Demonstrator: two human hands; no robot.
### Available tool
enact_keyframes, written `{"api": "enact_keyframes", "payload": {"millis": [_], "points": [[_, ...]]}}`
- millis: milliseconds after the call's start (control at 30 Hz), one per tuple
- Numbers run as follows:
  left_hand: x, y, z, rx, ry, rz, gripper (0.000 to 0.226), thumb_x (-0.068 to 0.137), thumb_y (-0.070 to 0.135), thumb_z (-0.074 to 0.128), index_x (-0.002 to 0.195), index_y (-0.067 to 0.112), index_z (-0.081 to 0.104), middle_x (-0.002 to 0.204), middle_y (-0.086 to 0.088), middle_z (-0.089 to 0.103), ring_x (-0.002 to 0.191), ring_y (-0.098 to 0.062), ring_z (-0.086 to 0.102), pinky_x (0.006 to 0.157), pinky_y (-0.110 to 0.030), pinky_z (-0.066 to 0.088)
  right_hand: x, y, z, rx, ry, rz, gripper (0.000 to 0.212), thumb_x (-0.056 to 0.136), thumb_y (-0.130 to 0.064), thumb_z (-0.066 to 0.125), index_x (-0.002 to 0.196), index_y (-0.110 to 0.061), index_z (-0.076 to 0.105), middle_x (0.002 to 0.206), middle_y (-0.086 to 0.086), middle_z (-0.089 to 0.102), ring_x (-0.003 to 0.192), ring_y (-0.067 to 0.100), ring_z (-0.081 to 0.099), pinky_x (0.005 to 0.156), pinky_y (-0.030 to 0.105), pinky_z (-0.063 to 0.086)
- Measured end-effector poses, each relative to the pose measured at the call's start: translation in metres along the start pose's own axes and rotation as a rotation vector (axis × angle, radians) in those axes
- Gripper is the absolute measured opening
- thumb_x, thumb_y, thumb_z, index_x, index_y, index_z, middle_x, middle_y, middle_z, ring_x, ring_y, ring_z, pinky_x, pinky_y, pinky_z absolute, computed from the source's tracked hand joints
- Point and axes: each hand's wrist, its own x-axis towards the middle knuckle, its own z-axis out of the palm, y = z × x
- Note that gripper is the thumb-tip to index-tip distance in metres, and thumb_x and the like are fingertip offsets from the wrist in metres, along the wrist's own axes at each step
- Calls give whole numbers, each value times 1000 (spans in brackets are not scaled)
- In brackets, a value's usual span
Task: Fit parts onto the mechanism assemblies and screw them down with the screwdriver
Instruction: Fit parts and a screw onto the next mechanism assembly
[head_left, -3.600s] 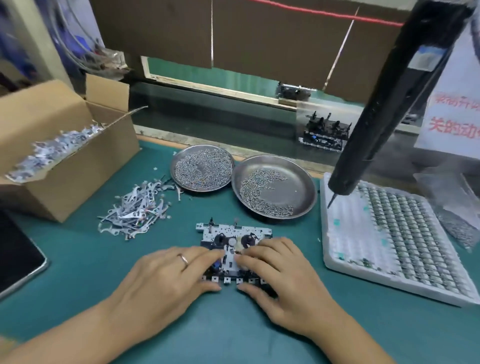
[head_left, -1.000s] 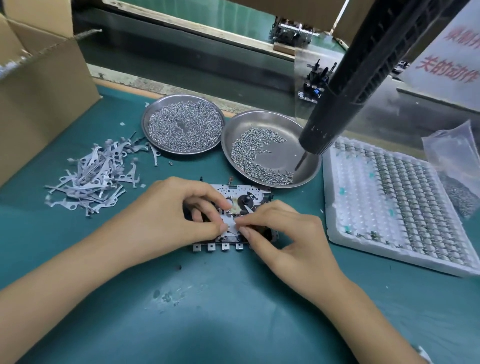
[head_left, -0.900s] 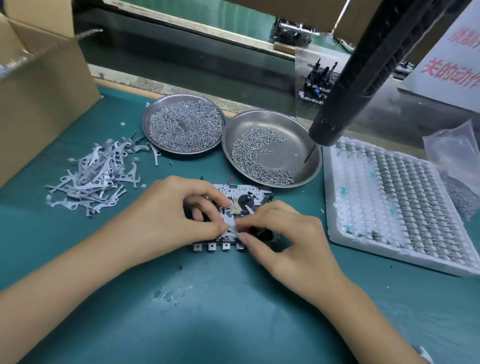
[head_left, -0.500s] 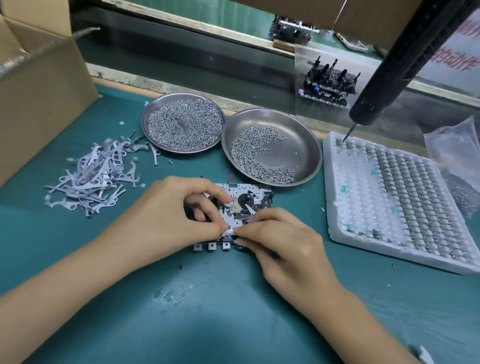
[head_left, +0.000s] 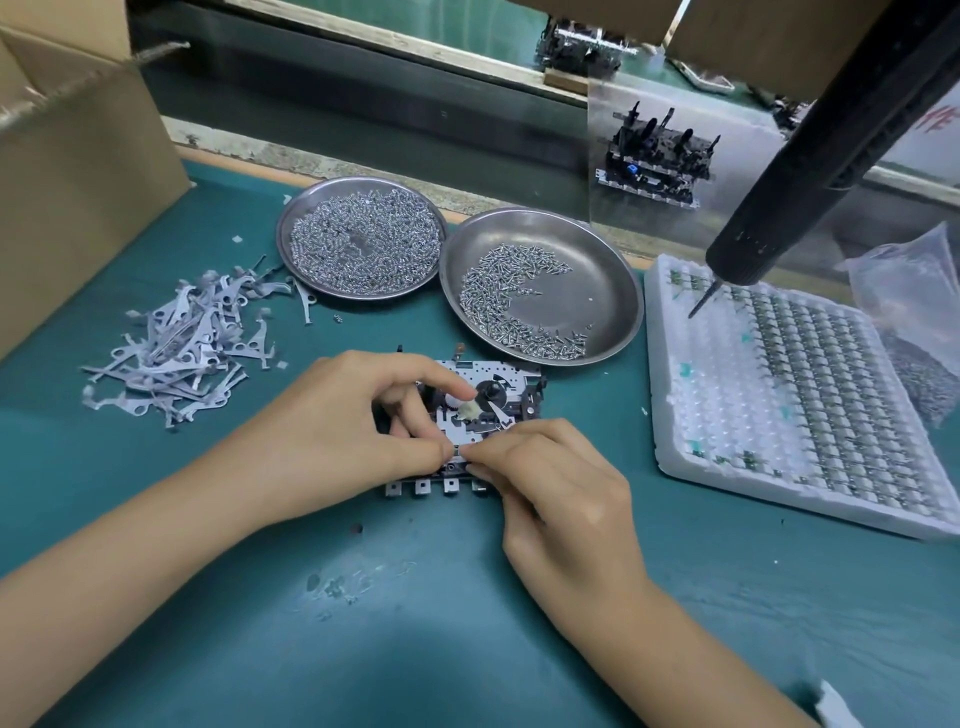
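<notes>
On the green counter (head_left: 467, 649) we saw a cardboard box (head_left: 78, 182), a white foam tray (head_left: 789, 405), two steel dishes of screws (head_left: 613, 291), the hanging screwdriver (head_left: 810, 171), the mechanism assembly (head_left: 498, 395) at centre, our left hand (head_left: 332, 441) and right hand (head_left: 561, 499), fingers curled, pinching a small metal part (head_left: 503, 418) onto it.

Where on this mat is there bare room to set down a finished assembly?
The mat is bare in front of the mechanism assembly, between the forearms, and between the lever pile and left hand. It is crowded behind: two screw dishes touch, with the white tray to the right.
</notes>
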Motion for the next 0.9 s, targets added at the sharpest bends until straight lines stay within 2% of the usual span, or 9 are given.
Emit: {"api": "enact_keyframes", "payload": {"millis": [133,267,367,500,600,767,900], "points": [[2,-1,1,11,-14,-5,36,70,12,73,94,37,68,65,12,69,58,-7,54,62,-7,41,1,-3,2,-45,24,1,36,62,19,56,87,-2,72,79,3,69,74,27,62,62,34,52],[3,-2,0,16,-16,-6,37,70,11,74,96,37,68,65,11,70,63,-12,58,63,-8,41,2,-5,3,-57,31,27,32,64,18,59,83,-2,72,76,2,69,72,26,62,58,34,52],[3,-2,-3,-6,-23,6,39,70,10,74,97,38,68,66,8,70,55,-4,55,61,-11,43,2,-2,2,-14,19,60,17,74,10,67,82,-3,72,76,1,68,75,24,62,65,32,51],[4,-3,-4,6,-31,28,39,71,11,76,97,39,67,68,9,71,54,-3,54,63,-13,45,3,2,-2,104,15,146,7,79,1,71,85,-2,72,84,2,70,82,18,62,78,21,48],[5,-4,-5,22,-49,35,36,72,14,77,98,38,68,72,11,72,54,-1,52,65,-14,46,4,1,-3,175,24,172,7,83,-1,67,87,-3,72,87,0,70,83,14,62,79,20,47],[5,-6,-6,-6,-62,37,33,71,19,80,99,34,69,76,9,73,56,-2,53,70,-19,47,8,2,-8,287,79,325,10,84,-6,65,90,-9,73,85,-5,69,83,7,62,77,12,44],[5,-8,-8,-30,-57,49,34,68,22,82,98,32,70,76,8,73,60,-3,55,70,-23,49,6,4,-9,251,15,265,8,81,-5,68,86,-6,73,88,0,68,84,11,61,78,12,44]]}}
